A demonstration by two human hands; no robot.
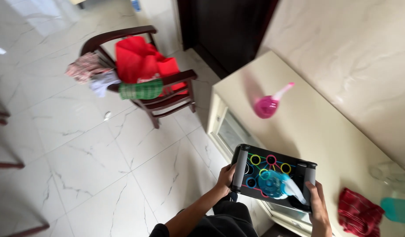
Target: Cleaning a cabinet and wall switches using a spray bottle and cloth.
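A black board (272, 164) with coloured rings and two grey padded handles is held level between both hands, just over the front edge of a cream cabinet top (307, 123). My left hand (225, 177) grips its left handle. My right hand (318, 206) grips its right handle. A blue see-through cup with a pale spout (275, 184) lies on its side on the board.
A pink cup with a pale spout (267, 105) lies further back on the cabinet. A red cloth (358, 213) and a teal-and-clear item (397, 206) sit at the right. A dark wooden chair (163, 94) piled with red and green clothes stands on the white marble floor.
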